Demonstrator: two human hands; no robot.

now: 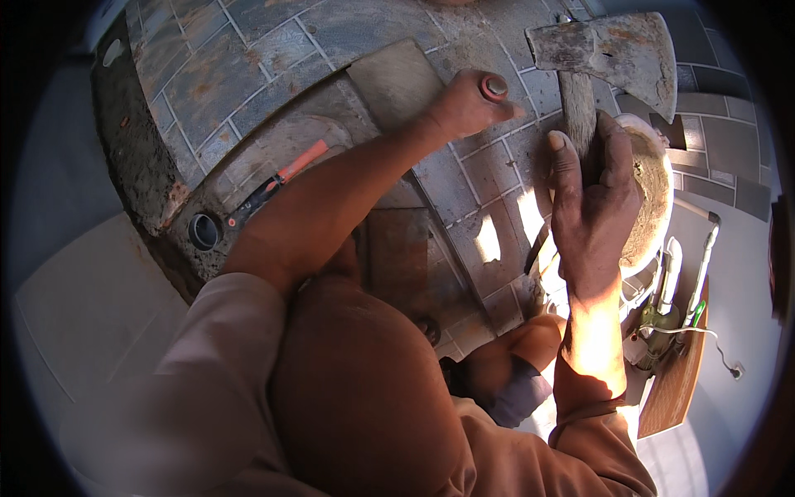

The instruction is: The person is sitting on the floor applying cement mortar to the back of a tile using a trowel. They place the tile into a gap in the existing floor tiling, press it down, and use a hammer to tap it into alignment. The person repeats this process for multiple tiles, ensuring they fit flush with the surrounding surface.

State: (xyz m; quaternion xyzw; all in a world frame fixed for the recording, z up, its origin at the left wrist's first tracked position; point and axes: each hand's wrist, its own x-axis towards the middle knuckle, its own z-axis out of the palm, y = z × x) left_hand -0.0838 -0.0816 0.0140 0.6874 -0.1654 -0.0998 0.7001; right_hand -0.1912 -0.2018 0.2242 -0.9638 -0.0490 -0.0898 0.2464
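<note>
My right hand [598,195] is closed round the wooden handle of a hatchet [609,54], just below its head. The hatchet is raised, its worn, mortar-smeared blade facing right. My left hand [474,106] makes a fist round a red-handled tool [494,88]. Only the round, worn top end of that tool shows; its lower part is hidden. Below the left fist lies a loose grey tile [397,83] and tiled floor [476,174]. Beside my left forearm rests a cutting tool with orange-red handles [281,182], partly covered by the arm.
A round tub of sandy mortar [654,195] stands right of my right hand. A pipe opening [204,232] sits at the rough floor edge on the left. White pipes [672,273], a wooden board [675,373] and a cable plugged into a wall socket [736,370] are at the right.
</note>
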